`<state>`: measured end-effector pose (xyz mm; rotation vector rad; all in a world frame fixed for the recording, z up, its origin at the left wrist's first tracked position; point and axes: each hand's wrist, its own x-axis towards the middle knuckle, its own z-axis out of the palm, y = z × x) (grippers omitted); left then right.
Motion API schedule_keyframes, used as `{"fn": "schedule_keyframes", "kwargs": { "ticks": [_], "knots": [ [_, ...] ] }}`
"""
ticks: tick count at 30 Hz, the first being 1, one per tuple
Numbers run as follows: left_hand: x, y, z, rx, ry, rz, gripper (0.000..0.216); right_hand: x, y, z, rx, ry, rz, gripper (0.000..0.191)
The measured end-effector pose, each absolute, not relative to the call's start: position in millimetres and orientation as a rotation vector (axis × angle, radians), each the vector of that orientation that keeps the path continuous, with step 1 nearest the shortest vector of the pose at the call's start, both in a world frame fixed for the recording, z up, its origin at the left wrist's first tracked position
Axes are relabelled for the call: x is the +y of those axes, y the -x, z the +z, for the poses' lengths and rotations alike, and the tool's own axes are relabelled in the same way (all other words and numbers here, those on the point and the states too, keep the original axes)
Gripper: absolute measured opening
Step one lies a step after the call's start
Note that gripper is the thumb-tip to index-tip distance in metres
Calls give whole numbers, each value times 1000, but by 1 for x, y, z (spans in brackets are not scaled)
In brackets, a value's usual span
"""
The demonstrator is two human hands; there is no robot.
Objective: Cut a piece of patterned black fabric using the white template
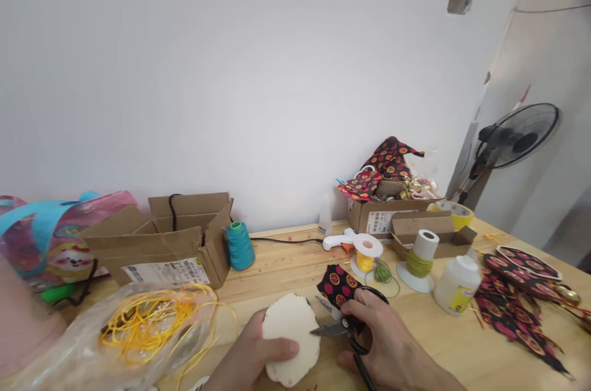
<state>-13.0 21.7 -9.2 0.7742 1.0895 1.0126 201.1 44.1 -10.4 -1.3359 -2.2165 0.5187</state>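
My left hand (252,351) is closed on a cream scalloped cutout (290,337), thumb on its face, just above the wooden table (286,265). My right hand (385,342) grips black-handled scissors (339,326); their blades are parted at the cutout's right edge. A black fabric scrap with red and orange dots (340,283) lies just behind the blades, touching the cutout's far right side.
A plastic bag of yellow cord (148,323) lies at left, before an open cardboard box (170,243). A teal thread cone (239,245), glue gun (339,239), spools (367,252), white glue bottle (457,283), patterned fabric pieces (512,302) and a fan (517,138) surround the work area.
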Motion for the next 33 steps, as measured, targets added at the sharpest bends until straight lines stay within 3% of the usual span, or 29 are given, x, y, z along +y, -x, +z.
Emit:
{"fn": "schedule_keyframes", "kwargs": {
  "ticks": [12,23,29,33],
  "knots": [
    [16,12,-3,1109,-742,957,63,44,-201,-8,-2245,1337,592,40],
    [17,12,0,1085,-786,947,55,41,-199,-9,-2263,1310,588,40],
    [15,13,-1,1085,-715,963,65,42,-201,-9,-2250,1315,611,41],
    [16,14,-2,1065,-747,950,60,41,-201,-10,-2260,1311,598,40]
  ]
}}
